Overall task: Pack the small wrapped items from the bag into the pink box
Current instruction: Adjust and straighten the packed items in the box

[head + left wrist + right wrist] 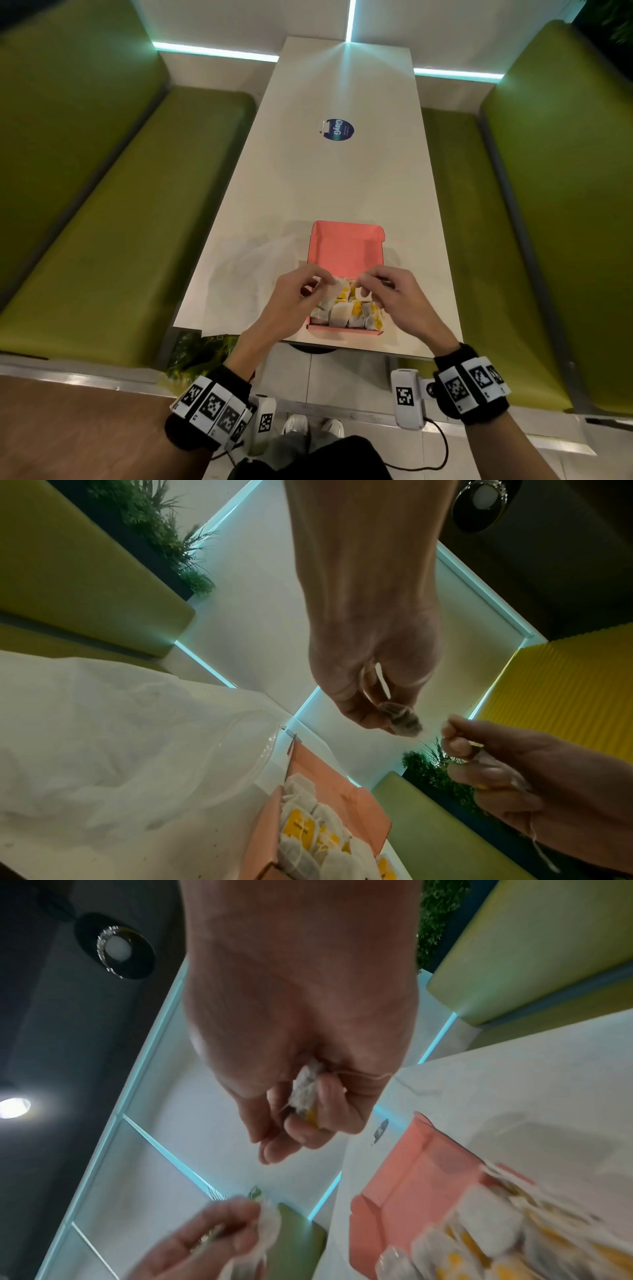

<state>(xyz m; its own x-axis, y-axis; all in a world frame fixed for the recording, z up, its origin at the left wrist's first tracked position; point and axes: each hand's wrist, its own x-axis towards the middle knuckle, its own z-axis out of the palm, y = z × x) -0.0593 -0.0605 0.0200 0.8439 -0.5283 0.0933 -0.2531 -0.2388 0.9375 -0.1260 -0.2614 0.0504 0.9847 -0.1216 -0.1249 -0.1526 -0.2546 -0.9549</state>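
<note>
The left hand pinched one wrapped item and the right hand another, both above the pink box on the table. Their strings could tangle and drag packed items out; the bag lay beside.

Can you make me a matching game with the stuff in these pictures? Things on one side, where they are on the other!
Things:
1. pink box
2. clear bag
3. blue sticker
4. left hand

Places or states:
A. far up the table
B. pinching a wrapped item
C. lying left of the box
D. open, partly filled

Pairs: 1-D, 2-C, 3-A, 4-B
</note>
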